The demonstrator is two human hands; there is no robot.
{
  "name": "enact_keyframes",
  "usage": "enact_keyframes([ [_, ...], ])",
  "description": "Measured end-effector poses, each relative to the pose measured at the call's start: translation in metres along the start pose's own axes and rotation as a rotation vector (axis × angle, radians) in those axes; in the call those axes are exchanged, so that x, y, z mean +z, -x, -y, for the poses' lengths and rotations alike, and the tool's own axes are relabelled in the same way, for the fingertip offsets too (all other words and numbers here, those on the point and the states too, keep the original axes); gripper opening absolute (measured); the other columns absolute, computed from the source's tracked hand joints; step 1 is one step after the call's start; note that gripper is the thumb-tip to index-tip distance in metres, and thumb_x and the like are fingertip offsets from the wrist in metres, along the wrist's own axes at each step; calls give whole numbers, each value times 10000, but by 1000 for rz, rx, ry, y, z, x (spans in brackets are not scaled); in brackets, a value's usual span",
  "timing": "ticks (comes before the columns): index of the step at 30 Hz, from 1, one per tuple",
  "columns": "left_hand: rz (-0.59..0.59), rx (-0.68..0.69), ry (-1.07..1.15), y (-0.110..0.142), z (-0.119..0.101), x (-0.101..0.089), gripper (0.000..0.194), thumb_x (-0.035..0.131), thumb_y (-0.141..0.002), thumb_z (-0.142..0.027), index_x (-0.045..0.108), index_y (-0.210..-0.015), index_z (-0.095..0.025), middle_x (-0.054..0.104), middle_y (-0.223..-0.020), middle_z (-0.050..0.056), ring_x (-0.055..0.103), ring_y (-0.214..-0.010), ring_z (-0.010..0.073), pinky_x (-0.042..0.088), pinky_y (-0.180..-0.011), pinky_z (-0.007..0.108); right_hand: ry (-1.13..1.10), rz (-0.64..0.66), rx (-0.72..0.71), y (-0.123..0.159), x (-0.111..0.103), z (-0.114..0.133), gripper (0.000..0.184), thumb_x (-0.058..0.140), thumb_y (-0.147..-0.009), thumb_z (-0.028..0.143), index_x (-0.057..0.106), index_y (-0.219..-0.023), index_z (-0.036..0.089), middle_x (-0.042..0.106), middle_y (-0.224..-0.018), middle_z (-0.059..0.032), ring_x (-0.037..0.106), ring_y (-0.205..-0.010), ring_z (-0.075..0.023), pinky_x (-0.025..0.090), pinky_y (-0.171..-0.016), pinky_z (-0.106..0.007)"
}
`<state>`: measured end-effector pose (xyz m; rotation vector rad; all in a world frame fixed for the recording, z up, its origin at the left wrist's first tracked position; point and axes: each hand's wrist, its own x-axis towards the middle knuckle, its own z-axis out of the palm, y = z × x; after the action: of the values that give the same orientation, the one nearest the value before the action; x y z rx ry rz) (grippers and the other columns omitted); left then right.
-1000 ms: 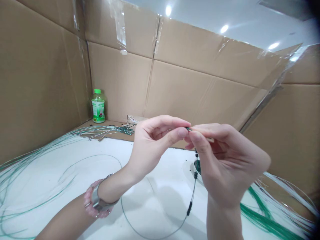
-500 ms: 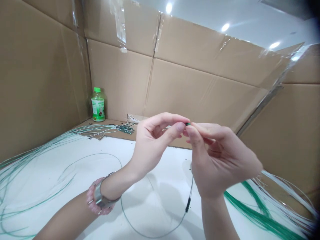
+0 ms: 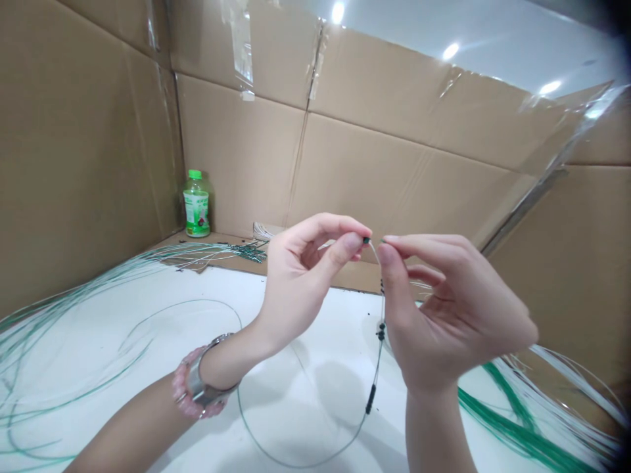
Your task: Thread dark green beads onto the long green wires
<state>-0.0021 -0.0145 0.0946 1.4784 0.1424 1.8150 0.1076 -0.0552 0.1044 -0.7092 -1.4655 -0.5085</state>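
Pinching a thin grey beaded wire by its dark green tip in the left hand, above the white bench | right hand narrowly open, just beside the wire | light, steady pinch suits such fine wire

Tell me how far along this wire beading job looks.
Done-looking: a heap of wires with dark ends at the back corner. In hand: the left hand pinches a dark green bead on a thin wire already carrying dark beads; the right hand is beside it. Left: long green-and-white strands lying loose.
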Motion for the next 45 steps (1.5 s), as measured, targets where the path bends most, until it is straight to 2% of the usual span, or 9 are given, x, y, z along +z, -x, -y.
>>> enact_keyframes([
  [8, 33, 47, -65, 1, -4, 1, 90, 621, -849, -159, 694, -812, -198, 665, -787, -38, 650, -738, 33, 535, -686, 81, 97, 96, -6, 2, -7, 3, 322, 683, -694, 30, 662, -882, 291, 652, -794, -3, 556, -618, -165, 494, -551, -318],
  [12, 44, 45, -49, 1, -4, 1, 93, 618, -850, -149, 688, -807, -191, 661, -783, -44, 653, -734, 24, 534, -687, 70, 87, 109, 25, 0, -9, 4, 322, 686, -692, 23, 653, -871, 288, 652, -797, 7, 551, -629, -152, 492, -544, -302],
  [24, 47, 66, -140, 1, -2, 1, 85, 616, -848, -141, 679, -816, -187, 674, -789, -28, 662, -738, 49, 552, -680, 101, 158, 151, -36, -1, -11, 3, 277, 667, -715, 39, 647, -861, 274, 628, -775, -5, 552, -655, -156, 508, -574, -297],
  [30, 44, 154, -229, 1, -3, -1, 81, 616, -846, -141, 687, -844, -182, 686, -806, -7, 668, -742, 76, 567, -670, 142, 95, 127, -63, -3, -10, 1, 289, 679, -694, -26, 664, -835, 225, 655, -777, 19, 561, -652, -105, 507, -561, -243],
  [38, 35, 176, -318, -2, -1, -5, 34, 662, -813, -171, 688, -830, -183, 703, -778, -16, 664, -697, 72, 545, -608, 126, -35, 28, 49, -3, -5, -3, 239, 694, -722, 19, 669, -793, 245, 669, -698, 39, 613, -622, -113, 545, -578, -250],
  [45, 137, 219, -403, -5, -4, -10, 75, 629, -833, -171, 699, -810, -183, 717, -759, -6, 662, -671, 99, 532, -590, 176, -76, 240, 154, -11, -17, -5, 250, 698, -721, 58, 657, -817, 285, 677, -746, 20, 623, -674, -151, 572, -653, -299],
])
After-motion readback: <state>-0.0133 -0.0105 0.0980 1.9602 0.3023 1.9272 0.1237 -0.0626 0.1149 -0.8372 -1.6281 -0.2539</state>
